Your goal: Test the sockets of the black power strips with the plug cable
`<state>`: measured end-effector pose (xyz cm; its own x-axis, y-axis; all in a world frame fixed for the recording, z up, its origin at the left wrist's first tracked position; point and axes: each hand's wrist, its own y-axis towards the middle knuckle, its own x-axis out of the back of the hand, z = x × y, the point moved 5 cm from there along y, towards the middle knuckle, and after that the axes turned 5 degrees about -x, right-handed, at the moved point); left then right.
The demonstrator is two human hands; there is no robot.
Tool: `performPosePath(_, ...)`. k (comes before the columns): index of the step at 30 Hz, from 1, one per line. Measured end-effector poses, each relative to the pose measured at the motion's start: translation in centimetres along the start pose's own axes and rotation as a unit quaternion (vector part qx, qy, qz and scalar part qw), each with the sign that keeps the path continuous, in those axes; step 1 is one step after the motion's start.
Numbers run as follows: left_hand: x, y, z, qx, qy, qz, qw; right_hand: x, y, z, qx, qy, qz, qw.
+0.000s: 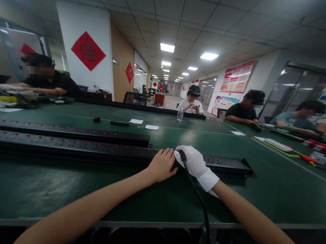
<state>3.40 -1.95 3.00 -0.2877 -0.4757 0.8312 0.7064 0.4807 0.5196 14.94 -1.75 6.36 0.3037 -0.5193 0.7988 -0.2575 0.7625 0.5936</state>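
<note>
A long black power strip (115,148) with red switches lies across the table before me. My left hand (163,165) is bare, its fingers curled over the strip's top and its thumb against the near side. Beside it, my right hand (195,163), in a white glove, is closed around a black plug (182,156) above the strip. A black cord (201,204) runs from the plug down past the table's front edge. The plug's front end is hidden by my hands, so I cannot tell whether it sits in a socket. A second power strip (66,131) lies just behind the first.
On the green table (75,190) are paper slips (151,127), a small black piece (96,119), a black bar (119,123) and a water bottle (180,111). Another long black strip (141,108) lies at the far edge. Several people sit around, with a white power strip (278,145) at right.
</note>
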Motion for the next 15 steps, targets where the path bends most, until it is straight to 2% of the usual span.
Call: performPosePath(15, -0.06, -0.08, -0.08, -0.004, 0.004, -0.004, 1.0, -0.2, -0.09, -0.13, -0.007, 0.0, -0.012, 1.0)
